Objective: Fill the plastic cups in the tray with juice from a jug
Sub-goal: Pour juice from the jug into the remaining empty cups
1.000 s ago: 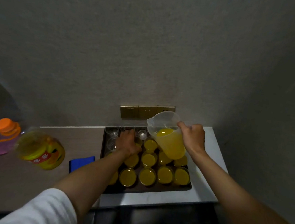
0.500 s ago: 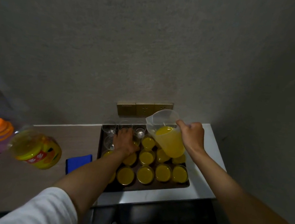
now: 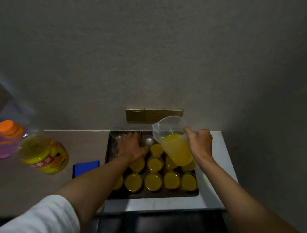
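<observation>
A: What's nearest?

B: 2 forearms reach over a dark tray (image 3: 158, 194) of cups (image 3: 152, 181), the near rows full of juice.

A: And the hands?

B: The left hand (image 3: 131, 148) lies over the cups at the tray's far left; I cannot tell whether it grips one. The right hand (image 3: 199, 143) grips the jug (image 3: 173, 138), tilted above the far right cups.

A: Beyond?

B: Clear cups (image 3: 116, 133) stand by the wall.

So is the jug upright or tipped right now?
Tipped. The jug, held by the right hand, leans its spout toward the left hand; no stream is visible.
</observation>
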A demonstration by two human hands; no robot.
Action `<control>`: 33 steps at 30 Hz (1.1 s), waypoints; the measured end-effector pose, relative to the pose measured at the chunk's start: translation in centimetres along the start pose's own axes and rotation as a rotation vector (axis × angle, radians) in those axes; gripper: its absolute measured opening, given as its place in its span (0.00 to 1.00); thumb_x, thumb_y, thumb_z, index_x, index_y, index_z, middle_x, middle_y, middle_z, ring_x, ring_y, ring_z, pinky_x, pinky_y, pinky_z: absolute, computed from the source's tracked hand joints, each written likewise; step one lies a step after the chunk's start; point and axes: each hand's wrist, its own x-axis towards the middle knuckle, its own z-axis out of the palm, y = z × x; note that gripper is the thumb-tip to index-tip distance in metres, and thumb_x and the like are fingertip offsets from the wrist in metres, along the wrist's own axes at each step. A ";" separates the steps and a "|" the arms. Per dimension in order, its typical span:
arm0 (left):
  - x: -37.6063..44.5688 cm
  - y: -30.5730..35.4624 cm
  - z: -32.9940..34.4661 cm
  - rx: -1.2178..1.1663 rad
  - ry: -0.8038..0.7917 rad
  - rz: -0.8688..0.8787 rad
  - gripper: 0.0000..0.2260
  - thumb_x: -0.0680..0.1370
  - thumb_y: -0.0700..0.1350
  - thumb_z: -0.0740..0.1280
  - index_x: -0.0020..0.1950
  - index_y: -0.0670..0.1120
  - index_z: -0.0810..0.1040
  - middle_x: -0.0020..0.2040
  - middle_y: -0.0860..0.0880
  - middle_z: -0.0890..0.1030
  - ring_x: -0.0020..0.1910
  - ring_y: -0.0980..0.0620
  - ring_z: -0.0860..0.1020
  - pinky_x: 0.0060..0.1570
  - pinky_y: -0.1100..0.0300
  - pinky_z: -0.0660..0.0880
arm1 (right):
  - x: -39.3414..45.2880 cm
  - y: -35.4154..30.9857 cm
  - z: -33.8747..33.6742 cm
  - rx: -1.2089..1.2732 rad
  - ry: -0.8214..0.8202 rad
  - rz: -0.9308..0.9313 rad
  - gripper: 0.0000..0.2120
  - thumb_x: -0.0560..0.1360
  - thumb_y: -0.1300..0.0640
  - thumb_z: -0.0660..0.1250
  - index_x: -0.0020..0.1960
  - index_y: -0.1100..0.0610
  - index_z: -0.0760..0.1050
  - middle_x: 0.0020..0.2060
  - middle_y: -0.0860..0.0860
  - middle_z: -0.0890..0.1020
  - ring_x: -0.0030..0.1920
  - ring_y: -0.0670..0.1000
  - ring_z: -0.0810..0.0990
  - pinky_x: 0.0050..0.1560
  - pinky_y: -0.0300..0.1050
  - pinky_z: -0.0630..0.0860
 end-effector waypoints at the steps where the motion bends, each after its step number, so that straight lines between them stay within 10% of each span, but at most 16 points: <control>1: -0.1 -0.1 -0.2 0.002 0.004 -0.012 0.31 0.72 0.68 0.67 0.67 0.50 0.73 0.67 0.47 0.76 0.67 0.44 0.72 0.68 0.43 0.69 | -0.1 -0.1 0.1 0.006 -0.005 -0.002 0.21 0.79 0.50 0.70 0.31 0.57 0.73 0.25 0.50 0.73 0.28 0.49 0.71 0.33 0.44 0.67; 33: -1.5 -6.0 -2.2 -0.194 -0.024 -0.231 0.36 0.70 0.54 0.77 0.72 0.45 0.65 0.66 0.40 0.72 0.64 0.37 0.72 0.60 0.44 0.75 | -1.5 -0.7 5.6 0.022 -0.054 -0.043 0.24 0.79 0.49 0.70 0.27 0.55 0.70 0.23 0.49 0.70 0.27 0.48 0.68 0.33 0.44 0.65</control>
